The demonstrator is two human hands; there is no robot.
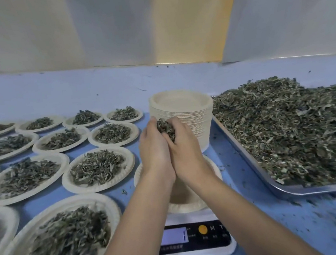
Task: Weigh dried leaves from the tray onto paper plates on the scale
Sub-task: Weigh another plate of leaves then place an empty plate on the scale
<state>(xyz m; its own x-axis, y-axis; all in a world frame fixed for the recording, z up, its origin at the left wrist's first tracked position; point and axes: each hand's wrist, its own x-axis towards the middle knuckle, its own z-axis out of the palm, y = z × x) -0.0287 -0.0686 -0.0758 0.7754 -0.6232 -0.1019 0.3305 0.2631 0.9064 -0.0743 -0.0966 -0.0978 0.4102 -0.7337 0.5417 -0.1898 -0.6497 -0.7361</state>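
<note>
A clump of dried leaves [165,128] sits cupped between the left hand [155,149] and right hand [184,146], fingers curled round it, above the paper plate [184,206] on the scale [195,252]. The blue table [54,92] holds a heaped tray [248,158] on the right, filled plates [67,181] on the left and a plate stack [191,122] behind the hands. A pale wall [109,25] rises behind.

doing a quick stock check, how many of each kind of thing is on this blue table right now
round white paper plates filled with dried leaves: 12 clearly in view
stack of empty white paper plates: 1
white digital scale: 1
empty paper plate on the scale: 1
silver metal tray of loose dried leaves: 1
total: 16
</note>
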